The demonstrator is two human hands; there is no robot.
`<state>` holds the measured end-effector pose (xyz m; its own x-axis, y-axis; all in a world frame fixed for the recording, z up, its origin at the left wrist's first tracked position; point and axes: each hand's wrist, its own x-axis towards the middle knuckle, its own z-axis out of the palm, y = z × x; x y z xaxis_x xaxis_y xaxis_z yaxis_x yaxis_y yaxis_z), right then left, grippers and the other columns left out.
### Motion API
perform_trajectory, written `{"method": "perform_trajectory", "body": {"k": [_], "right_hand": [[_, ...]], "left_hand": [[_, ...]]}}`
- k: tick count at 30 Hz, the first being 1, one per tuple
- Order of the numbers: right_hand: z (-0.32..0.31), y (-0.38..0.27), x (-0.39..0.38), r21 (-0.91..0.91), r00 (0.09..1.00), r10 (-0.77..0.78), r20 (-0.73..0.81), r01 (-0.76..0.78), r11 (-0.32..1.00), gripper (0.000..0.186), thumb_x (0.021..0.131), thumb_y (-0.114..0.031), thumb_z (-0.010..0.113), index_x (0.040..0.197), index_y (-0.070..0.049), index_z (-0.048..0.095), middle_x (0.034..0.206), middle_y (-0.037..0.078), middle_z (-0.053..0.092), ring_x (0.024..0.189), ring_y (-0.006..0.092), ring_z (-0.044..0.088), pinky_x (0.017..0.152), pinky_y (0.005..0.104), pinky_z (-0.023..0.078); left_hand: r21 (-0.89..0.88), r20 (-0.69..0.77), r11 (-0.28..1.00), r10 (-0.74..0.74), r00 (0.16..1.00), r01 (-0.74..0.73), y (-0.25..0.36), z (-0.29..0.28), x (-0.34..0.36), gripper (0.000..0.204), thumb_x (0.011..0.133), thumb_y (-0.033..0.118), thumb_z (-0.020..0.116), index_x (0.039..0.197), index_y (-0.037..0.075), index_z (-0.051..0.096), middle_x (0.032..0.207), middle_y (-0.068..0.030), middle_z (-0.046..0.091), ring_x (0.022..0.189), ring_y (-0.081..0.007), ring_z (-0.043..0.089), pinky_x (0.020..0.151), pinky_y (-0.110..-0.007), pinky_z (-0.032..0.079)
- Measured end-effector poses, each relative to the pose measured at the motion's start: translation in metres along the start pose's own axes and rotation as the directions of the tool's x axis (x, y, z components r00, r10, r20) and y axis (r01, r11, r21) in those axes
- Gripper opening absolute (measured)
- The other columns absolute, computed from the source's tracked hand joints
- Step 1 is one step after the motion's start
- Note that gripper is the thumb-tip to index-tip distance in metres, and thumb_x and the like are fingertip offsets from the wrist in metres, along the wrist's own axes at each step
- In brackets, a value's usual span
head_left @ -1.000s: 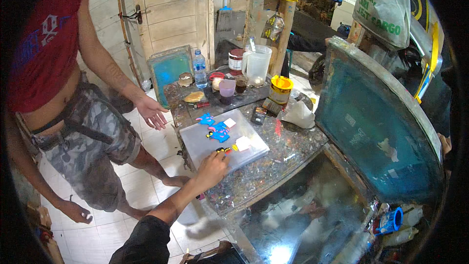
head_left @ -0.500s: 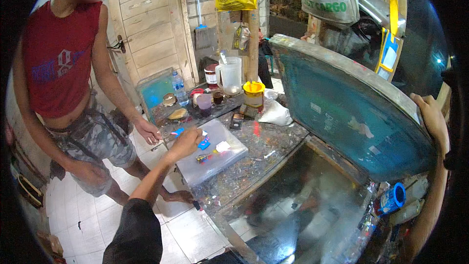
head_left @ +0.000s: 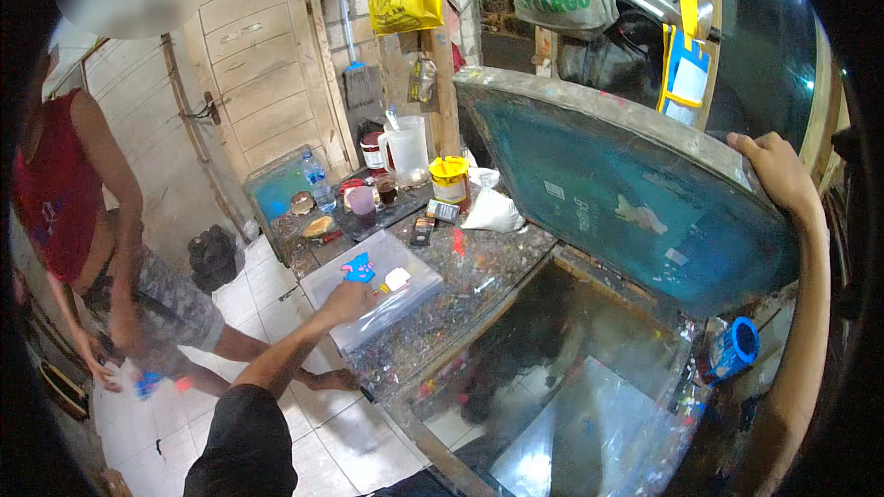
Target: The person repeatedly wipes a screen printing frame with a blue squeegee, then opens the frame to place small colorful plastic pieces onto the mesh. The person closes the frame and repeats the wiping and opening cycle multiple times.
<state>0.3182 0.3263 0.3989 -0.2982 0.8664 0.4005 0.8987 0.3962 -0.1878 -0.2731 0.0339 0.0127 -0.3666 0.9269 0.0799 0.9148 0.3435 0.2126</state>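
My left hand (head_left: 348, 302) reaches over a stack of clear plastic sheets (head_left: 368, 336), fingers bent in and mostly hidden, so what they hold does not show. Just beyond it lies a blue and pink cutout (head_left: 360, 268), with a white piece (head_left: 397, 279) and a small yellow-black piece beside it on the stack. My right hand (head_left: 775, 170) is closed over the upper right edge of a raised, tilted screen-printing frame (head_left: 599, 198) with teal mesh. Below the frame is a glass-topped worktable (head_left: 516, 350) with pale reflections on it.
A yellow tub (head_left: 450, 180), a clear jug (head_left: 405, 152), a water bottle (head_left: 318, 182) and a white bag (head_left: 494, 212) stand behind the stack. A blue-rimmed can (head_left: 739, 345) hangs at the right. Another person (head_left: 101, 184) in red stands at the left.
My left hand has come down nearer the stack. The other person has shifted left, one hand now low over the floor near a blurred blue and red thing. My right hand keeps the frame raised.
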Motion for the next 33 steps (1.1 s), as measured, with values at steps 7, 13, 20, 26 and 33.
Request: {"method": "perform_trajectory", "body": {"k": [7, 13, 20, 26, 33], "right_hand": [[0.005, 0.006, -0.003, 0.064, 0.998, 0.003, -0.060, 0.001, 0.998, 0.067, 0.098, -0.054, 0.059, 0.098, 0.011, 0.073, 0.097, 0.034, 0.070, 0.098, 0.0464, 0.070, 0.091, 0.0474, 0.051], [0.009, 0.019, 0.012, 0.016, 0.987, -0.071, -0.141, 0.074, 0.997, 0.063, 0.100, -0.052, 0.057, 0.103, 0.009, 0.074, 0.103, 0.030, 0.069, 0.100, 0.0425, 0.066, 0.091, 0.0446, 0.049], [0.010, 0.030, 0.017, -0.070, 0.996, -0.049, -0.074, 0.044, 0.997, 0.045, 0.105, -0.038, 0.053, 0.122, -0.001, 0.070, 0.105, 0.025, 0.066, 0.102, 0.0348, 0.063, 0.095, 0.0414, 0.046], [0.015, 0.046, 0.016, -0.320, 0.880, -0.470, -0.063, 0.428, 0.845, 0.035, 0.102, -0.016, 0.052, 0.132, -0.008, 0.067, 0.095, 0.025, 0.070, 0.091, 0.0361, 0.069, 0.089, 0.0411, 0.052], [0.017, 0.040, 0.020, -0.330, 0.930, -0.364, -0.044, 0.330, 0.884, 0.043, 0.100, -0.009, 0.054, 0.142, -0.013, 0.062, 0.106, 0.024, 0.069, 0.098, 0.0353, 0.069, 0.091, 0.0389, 0.053]], "left_hand": [[-0.552, 0.058, 0.829, -0.067, 0.996, 0.088, -0.046, -0.073, 0.052, 0.025, 0.093, 0.029, 0.077, 0.089, 0.005, 0.069, 0.080, -0.0021, 0.069, 0.076, -0.0109, 0.063, 0.066, -0.033, 0.052], [-0.138, 0.016, 0.933, 0.336, 0.942, -0.331, 0.003, -0.131, 0.078, 0.025, 0.090, 0.027, 0.072, 0.096, 0.002, 0.068, 0.085, -0.0178, 0.070, 0.084, -0.0272, 0.070, 0.075, -0.044, 0.055], [-0.391, 0.272, 0.842, 0.491, 0.828, -0.371, 0.146, 0.031, -0.033, 0.007, 0.085, 0.007, 0.065, 0.087, 0.001, 0.062, 0.085, -0.0200, 0.066, 0.088, -0.0375, 0.069, 0.074, -0.051, 0.051], [-0.665, 0.516, 0.746, 0.441, 0.734, 0.019, 0.163, 0.050, -0.061, 0.014, 0.090, 0.018, 0.070, 0.095, 0.004, 0.070, 0.094, -0.0181, 0.070, 0.093, -0.0356, 0.069, 0.079, -0.046, 0.054], [-0.108, 0.263, 0.923, 0.384, 0.885, -0.369, 0.132, -0.164, 0.032, 0.014, 0.088, 0.012, 0.063, 0.092, -0.001, 0.066, 0.095, -0.0211, 0.069, 0.090, -0.0369, 0.068, 0.079, -0.049, 0.052]]}}
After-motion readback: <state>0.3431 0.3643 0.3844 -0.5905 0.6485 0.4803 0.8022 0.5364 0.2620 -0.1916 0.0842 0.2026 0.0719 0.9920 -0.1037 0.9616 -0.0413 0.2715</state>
